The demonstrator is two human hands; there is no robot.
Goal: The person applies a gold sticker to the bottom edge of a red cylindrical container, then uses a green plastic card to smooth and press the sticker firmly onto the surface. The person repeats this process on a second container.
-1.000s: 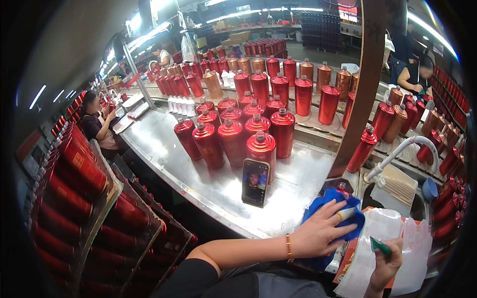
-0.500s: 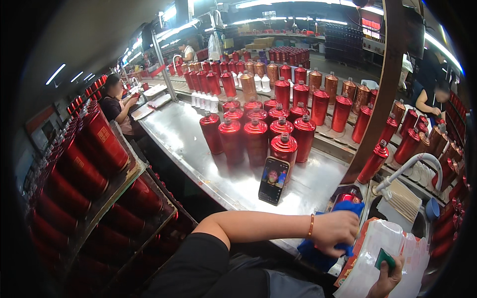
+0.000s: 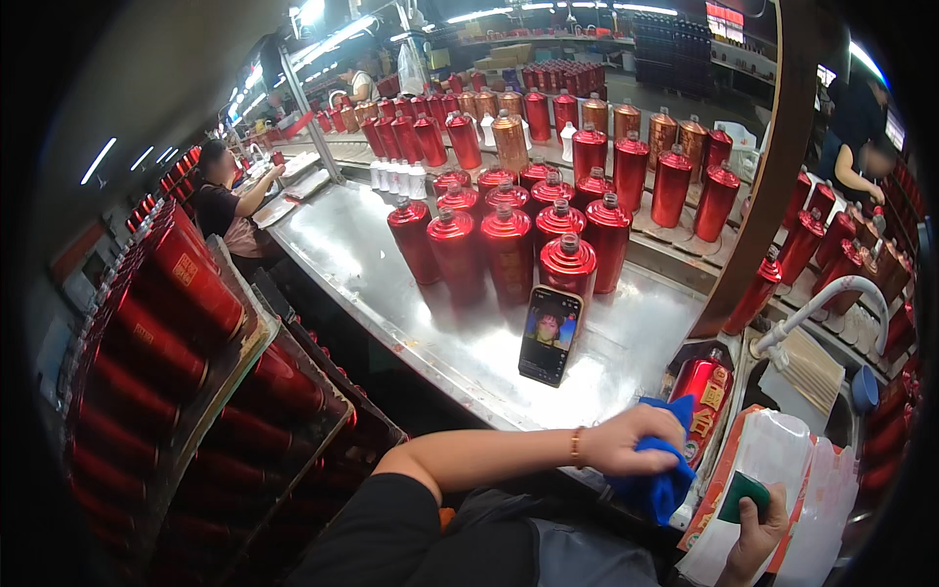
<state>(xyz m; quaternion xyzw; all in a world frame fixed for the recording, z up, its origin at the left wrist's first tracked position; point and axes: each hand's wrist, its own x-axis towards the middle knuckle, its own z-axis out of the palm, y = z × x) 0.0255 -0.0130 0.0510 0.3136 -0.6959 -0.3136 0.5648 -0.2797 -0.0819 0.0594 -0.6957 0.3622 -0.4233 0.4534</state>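
Around cloth (image 3: 661,481), left hand (image 3: 638,440) seemingly closed

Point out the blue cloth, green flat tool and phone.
Blue cloth (image 3: 655,486): head view, on its crumpled lower folds.
Green flat tool (image 3: 741,493): head view, on its broad face.
Phone (image 3: 551,336): head view, mid-screen.

1. Bottle (image 3: 702,380): smooth, glossy, metallic-looking.
2. Cloth (image 3: 661,486): matt, creased fabric.
3. Scraper (image 3: 741,496): smooth, fairly matt.
4. Table (image 3: 344,256): smooth, shiny metal, worn along its edge.
5. Phone (image 3: 550,331): glossy, glass-like screen.
6. Sheets (image 3: 755,460): thin, slightly glossy, plastic-looking.
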